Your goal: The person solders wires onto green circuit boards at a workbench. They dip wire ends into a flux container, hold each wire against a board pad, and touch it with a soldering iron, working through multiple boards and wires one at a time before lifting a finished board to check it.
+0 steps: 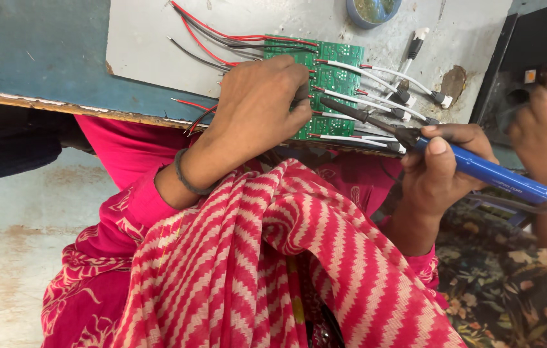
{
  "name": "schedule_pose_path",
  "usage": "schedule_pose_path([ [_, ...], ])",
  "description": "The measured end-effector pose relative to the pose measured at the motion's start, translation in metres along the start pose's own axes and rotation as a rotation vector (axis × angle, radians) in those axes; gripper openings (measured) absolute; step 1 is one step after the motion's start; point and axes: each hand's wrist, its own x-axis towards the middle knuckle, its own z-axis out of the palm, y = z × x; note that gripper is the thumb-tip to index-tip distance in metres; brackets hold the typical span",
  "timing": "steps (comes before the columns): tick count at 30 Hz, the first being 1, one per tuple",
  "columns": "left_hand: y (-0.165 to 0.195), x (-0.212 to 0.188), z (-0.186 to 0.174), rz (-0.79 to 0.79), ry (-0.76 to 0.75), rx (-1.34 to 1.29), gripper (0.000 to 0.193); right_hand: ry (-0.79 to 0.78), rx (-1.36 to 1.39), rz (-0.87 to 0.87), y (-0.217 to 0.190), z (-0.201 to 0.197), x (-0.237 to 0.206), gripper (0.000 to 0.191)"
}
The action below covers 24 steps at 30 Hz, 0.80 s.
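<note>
I pin the green circuit board [328,84] under my left hand [257,106]; my right hand [444,167] grips the blue-handled soldering iron [428,145], tip seemingly at a joint; next calls for steady contact.

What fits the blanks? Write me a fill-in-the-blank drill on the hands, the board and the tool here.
1. The left hand rests on a ____ circuit board.
2. The right hand grips a soldering iron with a ____ handle.
3. The wires leaving the board's left side are black and ____.

Missing words: green; blue; red.
</note>
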Motion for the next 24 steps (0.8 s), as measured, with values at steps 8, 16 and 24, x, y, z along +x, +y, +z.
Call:
schedule_pose_path([
  [8,0.001,0.001,-0.001,-0.008,-0.009,0.006,0.013,0.040,-0.009,0.019,-0.001,-0.004,-0.004,0.032],
  [16,-0.002,-0.005,-0.001,0.014,-0.035,0.042,0.016,0.165,-0.019,-0.002,-0.004,-0.006,-0.023,0.032],
  [24,0.000,-0.019,-0.001,0.003,-0.039,0.009,0.016,0.236,-0.050,-0.023,-0.005,-0.013,-0.050,0.033],
])
